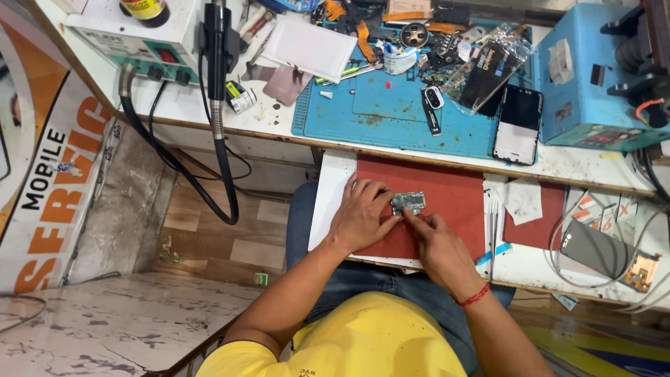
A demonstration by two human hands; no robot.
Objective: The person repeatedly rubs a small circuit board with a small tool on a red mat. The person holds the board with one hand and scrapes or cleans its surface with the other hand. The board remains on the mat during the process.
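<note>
A small green circuit board [409, 202] lies on a red mat [453, 195] on a pull-out shelf below the workbench. My left hand [361, 216] rests flat on the mat, its fingertips touching the board's left edge. My right hand [436, 246] pinches the board's lower right side with thumb and fingers; a red thread is tied round that wrist. Whether the board is lifted off the mat cannot be seen.
A blue work mat [391, 115] on the bench carries tools, parts and a bagged phone part. A black-screened phone [518, 124] lies at its right edge. A hot-air station [150, 35] with its black hose [223, 160] stands left; a blue machine [593, 77] stands right.
</note>
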